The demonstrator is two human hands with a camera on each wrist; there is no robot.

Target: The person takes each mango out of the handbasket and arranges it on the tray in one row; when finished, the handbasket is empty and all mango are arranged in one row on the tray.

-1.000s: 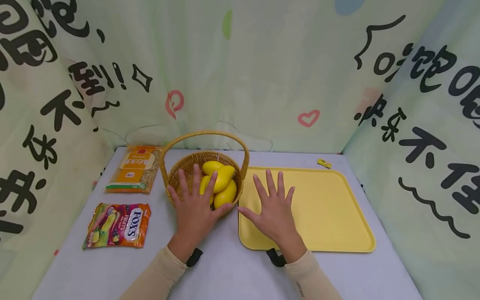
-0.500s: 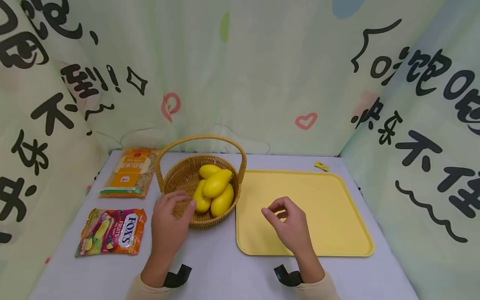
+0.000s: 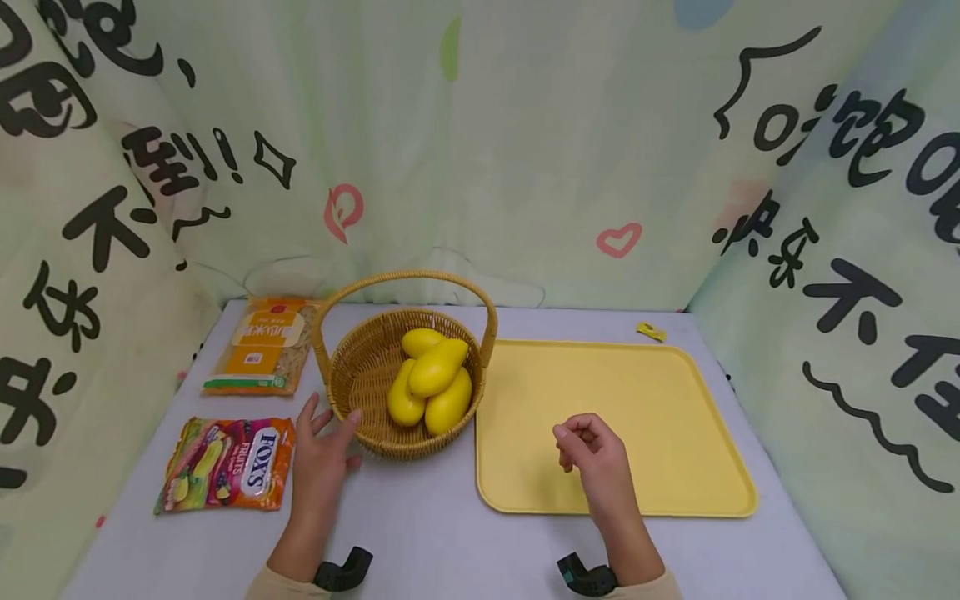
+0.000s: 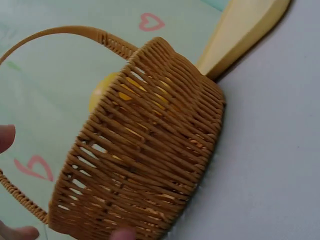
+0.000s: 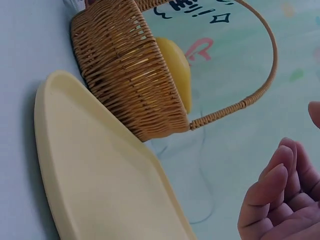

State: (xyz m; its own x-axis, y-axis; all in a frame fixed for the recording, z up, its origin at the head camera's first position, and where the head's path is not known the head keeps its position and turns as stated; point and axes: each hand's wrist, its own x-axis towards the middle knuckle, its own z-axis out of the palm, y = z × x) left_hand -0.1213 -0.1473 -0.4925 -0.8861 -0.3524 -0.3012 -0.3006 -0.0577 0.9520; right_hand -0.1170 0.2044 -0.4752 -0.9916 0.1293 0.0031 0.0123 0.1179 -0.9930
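Observation:
A wicker basket [image 3: 345,392] with a tall arched handle stands upright near the table's middle. Several yellow mangoes [image 3: 437,367] lie in its right half. Close to the basket's front left side is my left hand [image 3: 318,458], fingers spread and relaxed; its thumb overlaps the rim in the head view, and I cannot tell if it touches. In the left wrist view only fingertips [image 4: 6,137] show beside the basket. Above the front part of a yellow tray [image 3: 675,433] hovers my right hand [image 3: 600,454], its fingers loosely curled around nothing.
An orange bag of grain [image 3: 262,346] lies at the back left, with a FOX'S candy bag [image 3: 225,465] in front of it. A small yellow wrapped piece [image 3: 651,332] lies behind the tray. Printed curtains [image 3: 525,167] enclose the table at the back and sides.
Both hands have drawn back from a spread pose over the basket and tray. The left has shifted left to the basket's side; the right has moved right and its fingers have curled loosely.

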